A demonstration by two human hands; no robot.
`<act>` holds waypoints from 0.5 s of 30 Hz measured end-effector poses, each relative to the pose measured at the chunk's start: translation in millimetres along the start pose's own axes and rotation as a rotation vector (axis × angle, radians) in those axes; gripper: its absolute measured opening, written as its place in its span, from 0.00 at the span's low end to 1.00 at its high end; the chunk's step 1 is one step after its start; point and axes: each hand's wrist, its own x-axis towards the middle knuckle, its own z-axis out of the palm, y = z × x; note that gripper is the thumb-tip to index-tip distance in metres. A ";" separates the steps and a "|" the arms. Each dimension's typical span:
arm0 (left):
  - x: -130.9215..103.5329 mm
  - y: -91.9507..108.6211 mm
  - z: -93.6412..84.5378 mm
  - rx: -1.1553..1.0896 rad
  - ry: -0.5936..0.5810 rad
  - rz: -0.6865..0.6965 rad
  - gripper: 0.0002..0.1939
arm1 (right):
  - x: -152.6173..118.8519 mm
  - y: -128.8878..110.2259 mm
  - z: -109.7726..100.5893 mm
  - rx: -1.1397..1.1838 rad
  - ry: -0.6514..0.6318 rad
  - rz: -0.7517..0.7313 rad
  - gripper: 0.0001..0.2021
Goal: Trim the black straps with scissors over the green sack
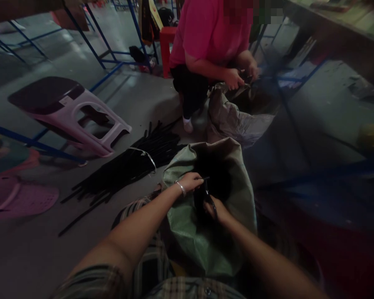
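Over the mouth of a pale green woven sack (pixel 187 224), my left hand (pixel 190 182) is closed on a thin black strip (pixel 205 178), whose short end sticks out past the fingertips. My right hand (pixel 217 209) grips a pair of black-handled scissors (pixel 207 194) just below and to the right. The scissor blades point up toward the strip; whether they touch it I cannot tell. Dark contents fill the sack, too dim to make out. A bundle of long black strips (pixel 124 166), bound with a white tie (pixel 146 155), lies on the floor left of the sack.
A plastic stool (pixel 102 108) with a dark seat stands at the left, near a pink basket (pixel 28 197). Ahead, a person in a pink shirt (pixel 202 33) works with both hands over another sack (pixel 227 114). Blue metal table frames (pixel 109 74) surround the area.
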 end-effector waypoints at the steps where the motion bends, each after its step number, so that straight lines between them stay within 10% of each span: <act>1: 0.3 0.6 1.1 0.016 -0.004 0.005 0.13 | 0.7 2.1 -0.2 -0.014 -0.003 -0.014 0.11; 15: 1.8 -3.2 0.9 0.216 -0.031 0.096 0.13 | -6.6 -8.9 0.6 0.095 0.034 0.080 0.12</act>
